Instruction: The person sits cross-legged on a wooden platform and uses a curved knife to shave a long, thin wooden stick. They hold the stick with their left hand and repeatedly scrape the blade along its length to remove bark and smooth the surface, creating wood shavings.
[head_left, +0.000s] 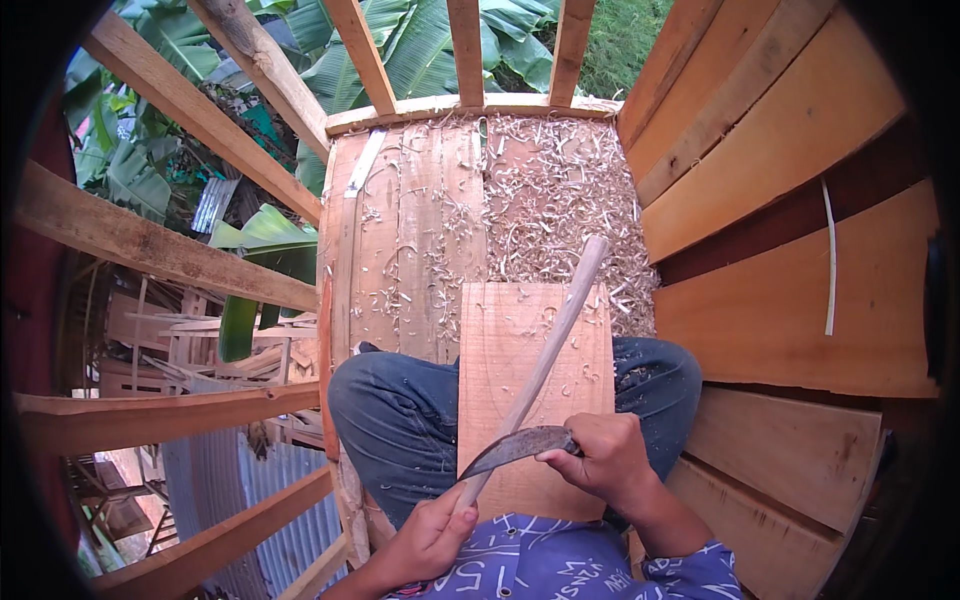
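My left hand (432, 535) is closed around the lower end of a long pale wooden stick (558, 340). The stick slants up and to the right, away from me. In my right hand (605, 455) is a knife with a dark curved blade (520, 446); its handle is hidden in the fist, and the thumb lies near the blade's base. The blade crosses the stick a little above my left hand, its tip curving down to the left. Under both lies a flat wooden board (505, 345) across my lap, with a few curled shavings on it.
Thick wood shavings (565, 200) cover the right side of the plank floor (420, 230), thinner on the left. Wooden rails (180, 245) border the left, and a crossbeam (470, 108) the far edge. Plank walling (790, 290) rises close on my right. Banana leaves hang outside.
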